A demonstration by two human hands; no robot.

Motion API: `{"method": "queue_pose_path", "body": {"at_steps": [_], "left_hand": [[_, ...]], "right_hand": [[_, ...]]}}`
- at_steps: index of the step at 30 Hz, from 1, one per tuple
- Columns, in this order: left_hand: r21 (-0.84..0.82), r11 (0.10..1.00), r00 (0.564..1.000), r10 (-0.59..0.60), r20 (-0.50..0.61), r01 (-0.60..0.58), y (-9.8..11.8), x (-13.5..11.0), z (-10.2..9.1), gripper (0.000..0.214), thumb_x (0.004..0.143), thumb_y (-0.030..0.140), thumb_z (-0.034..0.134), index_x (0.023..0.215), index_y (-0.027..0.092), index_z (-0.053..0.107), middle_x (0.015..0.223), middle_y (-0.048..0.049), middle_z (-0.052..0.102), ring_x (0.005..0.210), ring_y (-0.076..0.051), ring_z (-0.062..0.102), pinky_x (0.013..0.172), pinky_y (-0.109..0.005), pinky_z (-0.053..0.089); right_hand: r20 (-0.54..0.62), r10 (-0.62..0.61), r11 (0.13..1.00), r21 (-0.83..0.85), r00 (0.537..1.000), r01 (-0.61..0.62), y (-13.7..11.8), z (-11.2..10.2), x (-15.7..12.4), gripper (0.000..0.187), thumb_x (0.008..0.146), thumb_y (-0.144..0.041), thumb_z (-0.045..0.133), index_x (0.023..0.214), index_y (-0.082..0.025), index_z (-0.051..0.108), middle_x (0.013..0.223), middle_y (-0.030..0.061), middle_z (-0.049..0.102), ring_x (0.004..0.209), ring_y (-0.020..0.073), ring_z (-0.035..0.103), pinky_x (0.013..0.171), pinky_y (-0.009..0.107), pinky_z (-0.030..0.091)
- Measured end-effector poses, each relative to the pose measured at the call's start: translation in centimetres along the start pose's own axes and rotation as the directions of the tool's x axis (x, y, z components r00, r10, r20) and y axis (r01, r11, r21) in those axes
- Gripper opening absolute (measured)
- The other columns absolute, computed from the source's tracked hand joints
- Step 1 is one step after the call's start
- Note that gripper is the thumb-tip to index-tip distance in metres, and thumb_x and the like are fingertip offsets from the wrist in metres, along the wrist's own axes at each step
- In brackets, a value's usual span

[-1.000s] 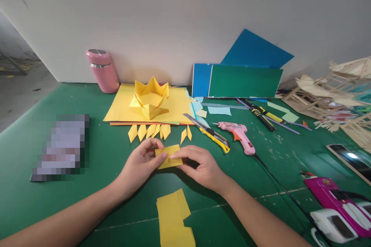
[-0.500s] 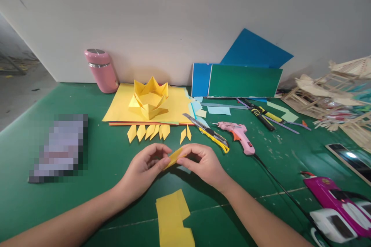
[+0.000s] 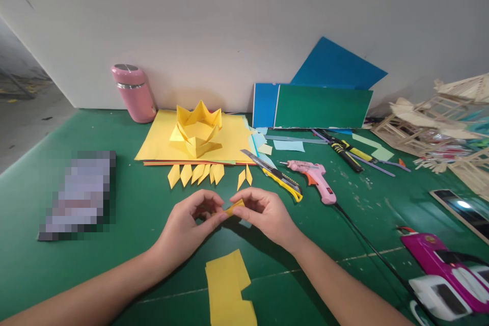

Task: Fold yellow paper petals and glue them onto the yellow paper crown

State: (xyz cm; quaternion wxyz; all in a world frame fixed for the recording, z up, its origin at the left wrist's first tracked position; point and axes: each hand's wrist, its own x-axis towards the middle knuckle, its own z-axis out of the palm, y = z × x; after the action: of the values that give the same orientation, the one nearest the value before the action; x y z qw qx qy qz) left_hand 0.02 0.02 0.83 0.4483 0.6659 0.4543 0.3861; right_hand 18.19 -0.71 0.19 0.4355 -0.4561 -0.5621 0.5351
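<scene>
My left hand (image 3: pixel 189 224) and my right hand (image 3: pixel 265 214) meet above the green table, both pinching a small folded yellow paper piece (image 3: pixel 234 207) between thumbs and fingertips. Only a narrow edge of the piece shows between the fingers. Below my hands lies a cut yellow paper sheet (image 3: pixel 228 288). Beyond my hands, several small folded yellow petals (image 3: pixel 196 173) lie in a row in front of a yellow paper crown-shaped flower (image 3: pixel 196 135), which sits on a stack of yellow sheets (image 3: pixel 160 142).
A yellow utility knife (image 3: pixel 277 178) and a pink glue gun (image 3: pixel 313 178) with its black cord lie to the right. A pink flask (image 3: pixel 133 92) stands at the back left. Blue and green boards (image 3: pixel 321 104) lean on the wall. Wooden stick models (image 3: pixel 439 122) and a magenta stapler (image 3: pixel 446 270) sit at right.
The yellow piece was lying flat and wide between my fingers; it is now folded narrower and held edge-on, with both hands closed tighter and raised slightly.
</scene>
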Motion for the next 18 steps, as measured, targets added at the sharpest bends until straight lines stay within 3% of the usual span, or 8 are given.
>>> {"method": "queue_pose_path", "body": {"at_steps": [4, 18], "left_hand": [[0.011, 1.0, 1.0, -0.012, 0.01, 0.011, 0.09, 0.08, 0.02, 0.013, 0.071, 0.033, 0.066, 0.074, 0.02, 0.064, 0.063, 0.0024, 0.065, 0.056, -0.012, 0.061, 0.054, -0.021, 0.051], [0.083, 0.995, 0.998, -0.05, 0.042, 0.047, 0.08, 0.1, 0.09, 0.016, 0.072, 0.036, 0.065, 0.075, 0.02, 0.067, 0.062, 0.0019, 0.066, 0.053, -0.011, 0.058, 0.049, -0.02, 0.049]], "right_hand": [[-0.016, -0.008, 0.998, -0.062, 1.0, 0.007, -0.18, -0.06, 0.01, 0.015, 0.073, -0.032, 0.067, 0.068, -0.018, 0.065, 0.066, 0.0005, 0.063, 0.06, 0.0117, 0.054, 0.057, 0.025, 0.044], [-0.057, -0.093, 0.987, -0.139, 0.994, 0.085, -0.27, 0.03, -0.11, 0.014, 0.075, -0.029, 0.064, 0.066, -0.018, 0.065, 0.065, 0.0007, 0.064, 0.061, 0.0128, 0.057, 0.059, 0.025, 0.046]]}}
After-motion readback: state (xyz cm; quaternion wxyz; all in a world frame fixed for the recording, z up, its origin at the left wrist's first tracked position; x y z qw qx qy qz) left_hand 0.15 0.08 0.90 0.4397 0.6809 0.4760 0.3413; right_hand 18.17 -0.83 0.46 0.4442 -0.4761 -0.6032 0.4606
